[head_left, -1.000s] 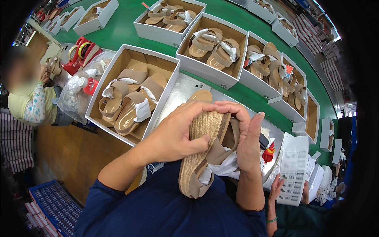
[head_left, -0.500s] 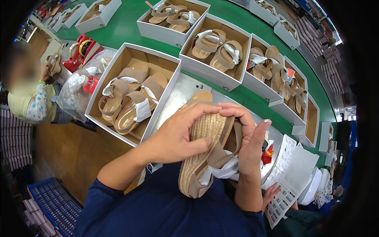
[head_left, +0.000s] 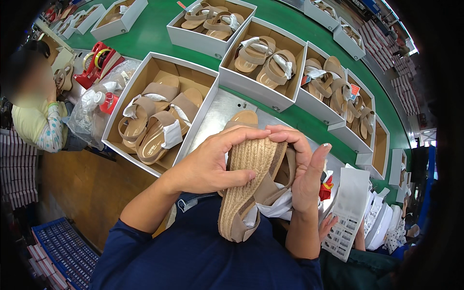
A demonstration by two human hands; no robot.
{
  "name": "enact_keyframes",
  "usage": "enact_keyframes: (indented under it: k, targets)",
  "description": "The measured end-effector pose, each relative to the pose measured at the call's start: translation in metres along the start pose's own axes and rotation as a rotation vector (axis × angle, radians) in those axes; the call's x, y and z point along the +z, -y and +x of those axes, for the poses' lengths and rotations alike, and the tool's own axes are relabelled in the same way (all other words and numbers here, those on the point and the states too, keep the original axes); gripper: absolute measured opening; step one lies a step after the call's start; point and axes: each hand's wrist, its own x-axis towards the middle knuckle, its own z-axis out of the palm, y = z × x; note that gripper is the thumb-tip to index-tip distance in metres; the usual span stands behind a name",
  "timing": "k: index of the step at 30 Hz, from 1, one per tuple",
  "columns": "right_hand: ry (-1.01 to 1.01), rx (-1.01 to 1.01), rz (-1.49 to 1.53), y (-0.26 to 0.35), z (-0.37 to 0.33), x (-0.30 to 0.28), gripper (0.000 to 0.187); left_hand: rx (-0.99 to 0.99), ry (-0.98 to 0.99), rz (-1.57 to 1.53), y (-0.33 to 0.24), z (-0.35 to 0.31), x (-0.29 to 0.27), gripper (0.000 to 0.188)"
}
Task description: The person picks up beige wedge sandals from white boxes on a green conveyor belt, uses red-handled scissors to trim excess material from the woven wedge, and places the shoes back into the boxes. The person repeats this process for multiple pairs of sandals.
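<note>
Close to my body I hold a wedge sandal (head_left: 248, 164) with a woven rope sole and taupe straps, its side turned up toward me. My left hand (head_left: 220, 162) wraps the sole, the thumb pressed on the rope. At the other edge my right hand (head_left: 304, 169) grips the sandal with its fingers over the sole's edge and its thumb sticking up. White tissue (head_left: 277, 205) is wound about the strap. Partly hidden behind my left hand, another sandal (head_left: 245, 117) lies on the metal table (head_left: 224, 106). An open shoebox (head_left: 209, 99) with several taupe sandals stands to the left.
Several white shoeboxes (head_left: 261, 92) of sandals line the green conveyor (head_left: 150, 36). A red tape dispenser (head_left: 96, 65) and red-capped bottle (head_left: 107, 101) stand left, near a co-worker (head_left: 36, 121). At right, another person's hand (head_left: 327, 227) holds a label sheet (head_left: 349, 208).
My left thumb has shifted slightly on the rope sole; my grip stays. The label sheet at right has turned more upright. The co-worker at left has raised a hand toward the head.
</note>
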Motion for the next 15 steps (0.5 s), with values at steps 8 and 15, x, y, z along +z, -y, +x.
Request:
enact_keyframes:
  k: [8,15]
  targets:
    - [0.03,0.02,-0.143,-0.001,0.001,0.0,0.086,-0.152,-0.164,0.112,-0.013,0.002,0.015,0.06]
    - [0.038,-0.005,-0.095,0.001,-0.001,0.002,0.089,-0.13,-0.069,0.056,-0.008,-0.003,0.006,0.064]
